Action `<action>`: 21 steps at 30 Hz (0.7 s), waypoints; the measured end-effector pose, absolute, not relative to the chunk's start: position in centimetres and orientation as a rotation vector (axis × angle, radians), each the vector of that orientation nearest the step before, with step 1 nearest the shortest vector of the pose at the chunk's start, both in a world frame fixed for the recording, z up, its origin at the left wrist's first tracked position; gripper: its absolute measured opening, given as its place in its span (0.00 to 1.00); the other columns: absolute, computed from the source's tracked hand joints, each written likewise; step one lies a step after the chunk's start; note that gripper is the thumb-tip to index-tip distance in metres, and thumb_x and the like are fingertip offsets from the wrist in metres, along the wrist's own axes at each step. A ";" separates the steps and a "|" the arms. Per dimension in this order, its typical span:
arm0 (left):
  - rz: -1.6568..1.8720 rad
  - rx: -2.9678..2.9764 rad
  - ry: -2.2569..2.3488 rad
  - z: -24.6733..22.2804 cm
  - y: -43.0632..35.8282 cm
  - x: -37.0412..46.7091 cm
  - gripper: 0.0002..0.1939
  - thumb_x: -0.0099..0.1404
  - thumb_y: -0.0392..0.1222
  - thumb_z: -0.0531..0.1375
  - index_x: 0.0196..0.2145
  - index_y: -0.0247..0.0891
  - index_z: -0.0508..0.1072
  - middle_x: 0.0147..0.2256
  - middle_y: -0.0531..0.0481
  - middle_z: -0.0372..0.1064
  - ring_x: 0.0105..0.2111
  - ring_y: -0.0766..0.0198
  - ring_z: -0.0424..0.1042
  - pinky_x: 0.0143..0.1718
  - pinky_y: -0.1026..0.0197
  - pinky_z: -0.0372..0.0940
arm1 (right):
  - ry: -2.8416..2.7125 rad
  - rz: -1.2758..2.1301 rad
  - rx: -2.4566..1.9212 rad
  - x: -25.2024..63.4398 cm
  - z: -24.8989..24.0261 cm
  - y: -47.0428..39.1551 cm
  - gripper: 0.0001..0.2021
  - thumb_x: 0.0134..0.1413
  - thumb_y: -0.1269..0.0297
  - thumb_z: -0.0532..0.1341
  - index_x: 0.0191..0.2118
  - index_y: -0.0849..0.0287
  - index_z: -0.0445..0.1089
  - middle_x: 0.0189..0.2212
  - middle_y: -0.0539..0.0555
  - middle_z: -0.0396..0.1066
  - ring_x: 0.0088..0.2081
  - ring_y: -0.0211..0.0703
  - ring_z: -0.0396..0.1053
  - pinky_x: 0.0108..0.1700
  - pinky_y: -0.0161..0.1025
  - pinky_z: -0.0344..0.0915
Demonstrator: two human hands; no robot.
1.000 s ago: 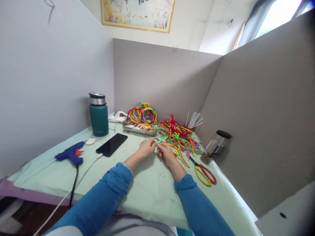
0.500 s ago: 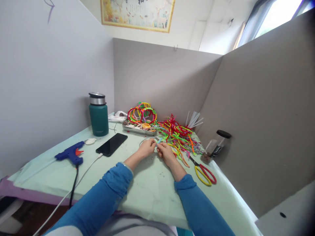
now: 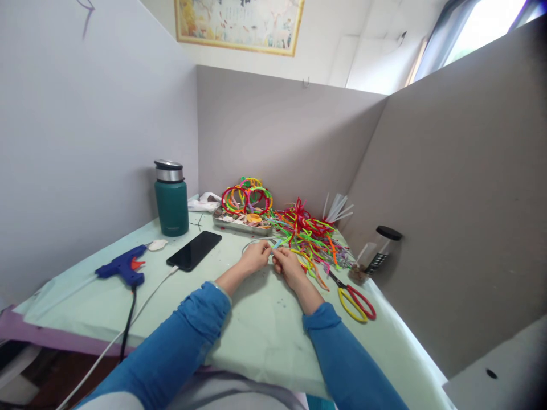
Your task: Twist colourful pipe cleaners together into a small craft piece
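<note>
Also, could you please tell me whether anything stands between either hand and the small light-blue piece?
Nothing visible does: the left hand and right hand pinch close together at the light-blue piece; the colourful pile lies beyond.

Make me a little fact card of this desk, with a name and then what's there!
left hand: pinching a small light-blue piece
right hand: pinching the same piece, close to the left hand; right hand at
metal tray: silver, shallow, with colourful fuzzy rings above it
fuzzy pile: tangled, many-coloured fuzzy stems
scissors: red-and-yellow-handled, lying down
bottle: teal with silver top, upright
phone: black, cable plugged in
glue gun: blue with orange trigger
</note>
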State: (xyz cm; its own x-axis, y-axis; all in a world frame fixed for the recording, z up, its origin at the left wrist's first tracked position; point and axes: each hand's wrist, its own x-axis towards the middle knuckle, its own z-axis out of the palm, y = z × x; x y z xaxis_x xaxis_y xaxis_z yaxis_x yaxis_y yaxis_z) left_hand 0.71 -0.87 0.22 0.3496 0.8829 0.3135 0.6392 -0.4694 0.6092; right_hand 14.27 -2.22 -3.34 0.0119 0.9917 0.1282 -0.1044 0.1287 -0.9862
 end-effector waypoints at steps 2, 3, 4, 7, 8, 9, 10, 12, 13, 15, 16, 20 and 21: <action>0.887 2.232 1.331 0.1 -0.8 0.7 0.13 0.62 0.40 0.48 0.31 0.36 0.72 0.21 0.52 0.68 0.24 0.67 0.65 0.28 0.66 0.54 | -1.187 1.162 -1.037 14.3 -3.4 -2.2 0.15 0.42 0.53 0.63 0.24 0.59 0.61 0.16 0.44 0.62 0.12 0.26 0.52 0.14 0.29 0.41; 0.889 2.230 1.329 0.0 -0.7 0.7 0.13 0.62 0.40 0.48 0.31 0.36 0.72 0.21 0.52 0.68 0.24 0.67 0.64 0.28 0.66 0.54 | -1.186 1.165 -1.032 14.3 -3.4 -2.2 0.15 0.42 0.53 0.63 0.24 0.59 0.61 0.16 0.44 0.62 0.12 0.26 0.51 0.14 0.29 0.41; 0.890 2.231 1.326 0.0 -0.6 0.7 0.13 0.62 0.40 0.48 0.31 0.36 0.72 0.21 0.52 0.68 0.24 0.67 0.64 0.28 0.66 0.54 | -1.184 1.168 -1.026 14.3 -3.4 -2.1 0.15 0.42 0.53 0.63 0.24 0.59 0.61 0.16 0.44 0.62 0.12 0.26 0.51 0.14 0.29 0.41; 0.893 2.238 1.330 -0.2 -0.5 0.7 0.13 0.62 0.40 0.48 0.31 0.36 0.72 0.21 0.53 0.68 0.24 0.67 0.64 0.28 0.66 0.54 | -1.182 1.170 -1.015 14.3 -3.4 -2.1 0.15 0.42 0.53 0.63 0.24 0.59 0.60 0.16 0.44 0.61 0.12 0.26 0.51 0.14 0.29 0.41; 0.893 2.239 1.331 -0.2 -0.5 0.7 0.13 0.62 0.40 0.48 0.31 0.35 0.72 0.21 0.53 0.67 0.24 0.67 0.64 0.28 0.66 0.54 | -1.184 1.170 -1.016 14.3 -3.4 -2.2 0.15 0.42 0.53 0.63 0.24 0.59 0.60 0.16 0.44 0.62 0.12 0.26 0.51 0.14 0.29 0.41; 0.895 2.239 1.331 -0.2 -0.5 0.7 0.13 0.62 0.40 0.48 0.31 0.35 0.72 0.20 0.53 0.67 0.24 0.67 0.64 0.28 0.66 0.54 | -1.187 1.169 -1.019 14.3 -3.4 -2.2 0.15 0.42 0.53 0.63 0.24 0.59 0.60 0.16 0.44 0.62 0.12 0.26 0.51 0.14 0.29 0.41; 0.897 2.239 1.329 -0.2 -0.5 0.7 0.13 0.62 0.40 0.48 0.31 0.35 0.72 0.20 0.53 0.67 0.24 0.67 0.64 0.27 0.66 0.54 | -1.188 1.168 -1.022 14.2 -3.4 -2.2 0.15 0.42 0.53 0.63 0.24 0.59 0.61 0.16 0.44 0.61 0.11 0.26 0.51 0.14 0.29 0.41; 0.899 2.239 1.325 -0.2 -0.5 0.7 0.14 0.62 0.40 0.48 0.31 0.35 0.72 0.20 0.53 0.67 0.24 0.67 0.64 0.27 0.66 0.54 | -1.189 1.166 -1.026 14.2 -3.3 -2.2 0.15 0.43 0.54 0.63 0.24 0.59 0.61 0.16 0.44 0.61 0.12 0.26 0.51 0.14 0.29 0.41; 0.903 2.241 1.323 -0.2 -0.5 0.7 0.14 0.62 0.40 0.48 0.31 0.35 0.72 0.20 0.53 0.67 0.24 0.67 0.64 0.27 0.66 0.54 | -1.188 1.164 -1.027 14.2 -3.4 -2.2 0.15 0.42 0.54 0.63 0.24 0.59 0.61 0.16 0.44 0.61 0.12 0.26 0.51 0.14 0.29 0.41; 0.908 2.246 1.321 -0.2 -0.5 0.7 0.14 0.62 0.40 0.48 0.31 0.35 0.72 0.20 0.53 0.67 0.24 0.67 0.64 0.27 0.66 0.54 | -1.189 1.160 -1.028 14.2 -3.4 -2.2 0.15 0.42 0.53 0.63 0.24 0.59 0.61 0.16 0.44 0.62 0.12 0.26 0.52 0.14 0.29 0.42; 0.907 2.250 1.320 -0.2 -0.6 0.7 0.13 0.62 0.40 0.48 0.30 0.35 0.72 0.21 0.53 0.67 0.24 0.67 0.64 0.27 0.67 0.54 | -1.192 1.162 -1.027 14.3 -3.4 -2.2 0.15 0.42 0.53 0.63 0.24 0.59 0.61 0.16 0.44 0.62 0.12 0.26 0.52 0.14 0.29 0.42; 0.894 2.262 1.317 0.1 -0.7 0.6 0.14 0.62 0.40 0.48 0.30 0.35 0.72 0.21 0.52 0.68 0.24 0.67 0.64 0.28 0.67 0.55 | -1.191 1.173 -1.025 14.3 -3.5 -2.1 0.15 0.42 0.53 0.63 0.25 0.59 0.61 0.17 0.44 0.62 0.12 0.26 0.51 0.14 0.29 0.42; 0.888 2.264 1.320 0.1 -0.7 0.6 0.14 0.62 0.40 0.48 0.29 0.35 0.72 0.22 0.52 0.68 0.25 0.67 0.64 0.28 0.67 0.55 | -1.189 1.175 -1.026 14.3 -3.5 -2.1 0.15 0.42 0.53 0.63 0.25 0.59 0.61 0.17 0.44 0.62 0.12 0.26 0.51 0.14 0.29 0.42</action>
State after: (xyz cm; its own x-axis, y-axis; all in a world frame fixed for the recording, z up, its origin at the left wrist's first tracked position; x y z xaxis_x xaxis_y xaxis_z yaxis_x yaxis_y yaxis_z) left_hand 0.62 -0.71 0.10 0.3619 0.8709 0.3326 0.6359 -0.4915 0.5950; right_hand 14.33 -2.08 -3.45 -0.0031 0.9918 0.1276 -0.1165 0.1264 -0.9851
